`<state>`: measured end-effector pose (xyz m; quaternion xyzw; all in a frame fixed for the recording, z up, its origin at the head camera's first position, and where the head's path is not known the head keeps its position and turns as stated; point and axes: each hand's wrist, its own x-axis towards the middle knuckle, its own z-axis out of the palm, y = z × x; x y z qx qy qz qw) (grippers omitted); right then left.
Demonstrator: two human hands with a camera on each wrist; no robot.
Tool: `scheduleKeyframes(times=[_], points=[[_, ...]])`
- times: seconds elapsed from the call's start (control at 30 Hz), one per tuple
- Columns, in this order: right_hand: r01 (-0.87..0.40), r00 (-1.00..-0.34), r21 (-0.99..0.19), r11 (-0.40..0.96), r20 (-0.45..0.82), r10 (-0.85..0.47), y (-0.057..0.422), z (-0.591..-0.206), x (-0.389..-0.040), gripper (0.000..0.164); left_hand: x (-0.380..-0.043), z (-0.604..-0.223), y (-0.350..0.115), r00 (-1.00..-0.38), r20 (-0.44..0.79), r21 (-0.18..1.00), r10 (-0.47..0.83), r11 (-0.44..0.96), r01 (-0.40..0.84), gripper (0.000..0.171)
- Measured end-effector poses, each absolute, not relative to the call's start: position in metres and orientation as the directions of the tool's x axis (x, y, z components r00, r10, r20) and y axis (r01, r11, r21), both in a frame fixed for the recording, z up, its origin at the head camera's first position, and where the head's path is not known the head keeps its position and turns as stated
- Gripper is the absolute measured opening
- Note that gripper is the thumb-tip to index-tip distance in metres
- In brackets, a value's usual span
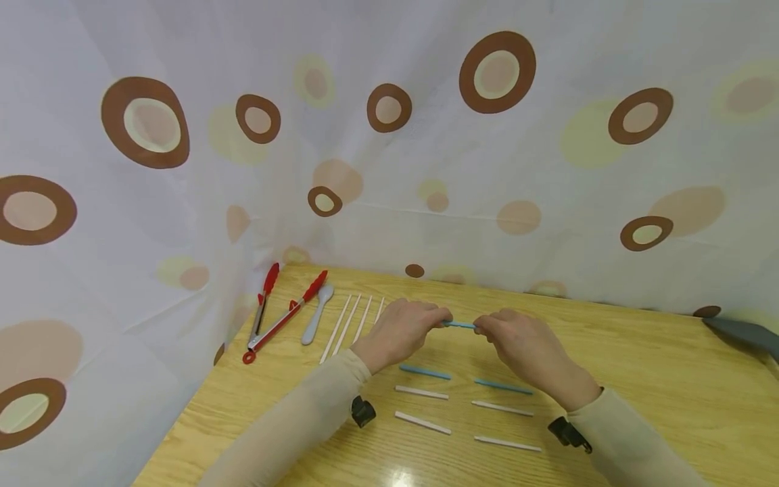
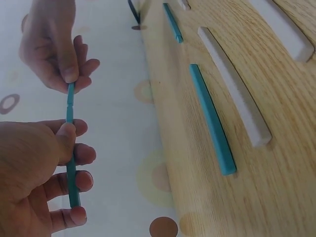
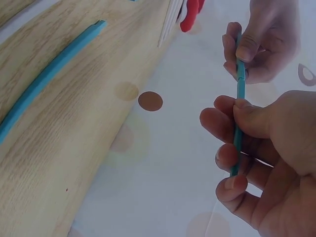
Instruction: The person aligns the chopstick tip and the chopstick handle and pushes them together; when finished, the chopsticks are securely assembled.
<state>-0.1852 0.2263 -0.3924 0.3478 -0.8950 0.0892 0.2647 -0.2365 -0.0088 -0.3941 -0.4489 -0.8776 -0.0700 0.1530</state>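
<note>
My left hand [image 1: 402, 329] and right hand [image 1: 526, 345] pinch a slim blue chopstick [image 1: 459, 325] from both sides, holding it above the table. A narrow joint or notch [image 2: 69, 105] shows along it between the two hands. In the left wrist view, the thumb and fingers of my left hand [image 2: 39, 168] lie along the lower length. The right wrist view has my right hand [image 3: 276, 148] gripping the near length, its thumb pressed on top. Two more blue stick pieces, a left one [image 1: 426, 372] and a right one [image 1: 504, 387], lie below the hands.
Short white stick pieces [image 1: 422, 392] lie in rows nearer me. At the left are several long white sticks [image 1: 347, 328], a grey spoon [image 1: 318, 314] and red-handled tongs [image 1: 282, 321]. A dark grey object [image 1: 739, 335] sits at the right edge. A patterned curtain [image 1: 426, 169] hangs behind the wooden table [image 1: 639, 365].
</note>
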Motion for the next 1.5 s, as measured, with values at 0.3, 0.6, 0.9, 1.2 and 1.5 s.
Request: scheduleKeyframes(times=[0.3,0.6,0.9,1.2,1.5], points=[[-0.662,-0.613,0.026,0.749,0.558,-0.560,0.2241,-0.3927,-0.1874,0.018,-0.2372,-0.3916,-0.0121,-0.528,0.368,-0.015,0.766,0.572,0.820,0.018],[-0.656,-0.597,0.035,0.754,0.587,-0.547,0.2255,-0.3964,-0.1880,0.019,-0.2358,-0.3916,-0.0099,-0.531,0.384,0.003,0.756,0.574,0.819,0.017],[-0.672,-0.556,0.026,0.740,0.643,-0.527,0.2265,-0.4001,-0.1916,0.014,-0.2375,-0.3914,-0.0066,-0.522,0.420,-0.025,0.742,0.584,0.811,0.017],[-0.646,-0.602,-0.017,0.763,0.625,-0.496,0.2201,-0.3929,-0.1911,0.017,-0.2405,-0.3855,-0.0079,-0.502,0.428,-0.019,0.751,0.563,0.826,0.018],[-0.676,-0.573,-0.009,0.736,0.635,-0.519,0.2173,-0.3979,-0.1925,0.017,-0.2363,-0.3870,-0.0142,-0.511,0.394,-0.009,0.764,0.559,0.829,0.017]])
